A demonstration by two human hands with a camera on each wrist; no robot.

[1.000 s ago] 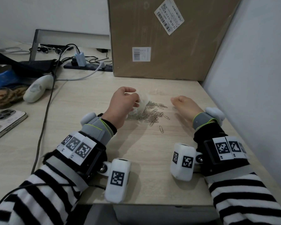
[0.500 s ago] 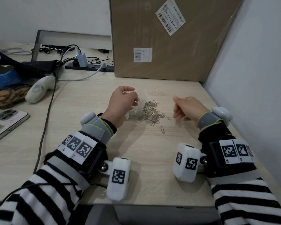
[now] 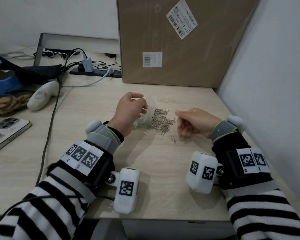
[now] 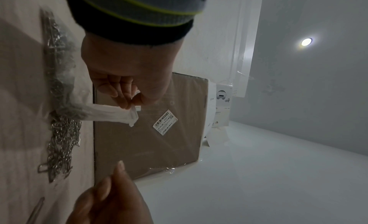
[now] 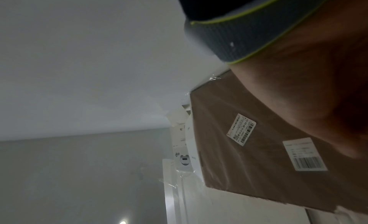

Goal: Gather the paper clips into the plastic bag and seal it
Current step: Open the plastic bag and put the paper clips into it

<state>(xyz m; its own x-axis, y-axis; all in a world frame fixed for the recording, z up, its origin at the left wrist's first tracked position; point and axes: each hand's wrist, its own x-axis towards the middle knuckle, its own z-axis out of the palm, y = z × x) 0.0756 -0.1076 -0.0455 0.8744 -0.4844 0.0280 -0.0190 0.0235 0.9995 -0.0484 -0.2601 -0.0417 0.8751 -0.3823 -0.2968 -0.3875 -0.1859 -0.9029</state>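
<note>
A small clear plastic bag [image 3: 144, 120] lies on the wooden desk with some clips inside. My left hand [image 3: 142, 108] pinches its bunched upper edge [image 4: 111, 113] between thumb and fingers [image 4: 124, 101]. A pile of silver paper clips [image 3: 161, 121] spreads from the bag's mouth to the right, and one loose clip [image 3: 173, 139] lies nearer me. My right hand [image 3: 177, 118] hovers just right of the pile, fingers loosely curled and index finger pointing left; no clip shows between its fingertips [image 4: 119, 166]. The right wrist view shows only my palm heel.
A large cardboard box [image 3: 180, 40] stands behind the pile, and a white wall [image 3: 267, 84] closes the right side. At left lie a white controller [image 3: 42, 96], a phone [image 3: 5, 130], a cable [image 3: 50, 122] and a power strip [image 3: 95, 73].
My right hand has lifted off the desk and uncurled, its fingertips now nearer the pile's right edge. My left hand has kept its pinch on the bag.
</note>
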